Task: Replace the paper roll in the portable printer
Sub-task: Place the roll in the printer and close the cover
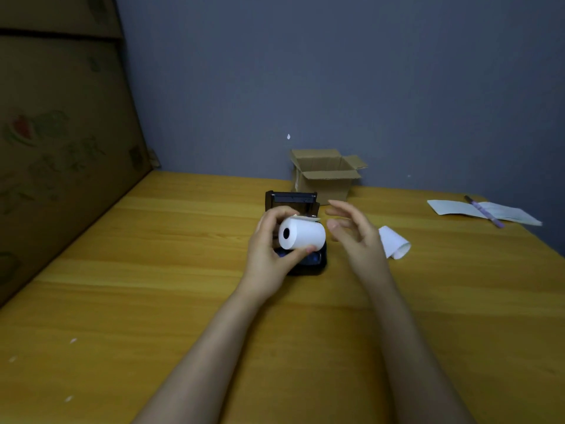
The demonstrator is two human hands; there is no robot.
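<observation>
My left hand (269,249) grips a full white paper roll (302,234) with a dark core hole, thumb below and fingers on top, just above the black portable printer (312,261). The printer's lid (292,201) stands open behind the roll; most of its body is hidden by the roll and hand. A loose paper end curls off the roll's top. My right hand (351,234) hovers just right of the roll, fingers spread, holding nothing. A small, nearly spent white paper roll (394,242) lies on the table to the right of that hand.
An open cardboard box (325,172) stands behind the printer against the grey wall. Paper sheets (483,211) and a purple pen (486,211) lie at the far right of the wooden table (153,270). A large cardboard panel (61,133) borders the left side.
</observation>
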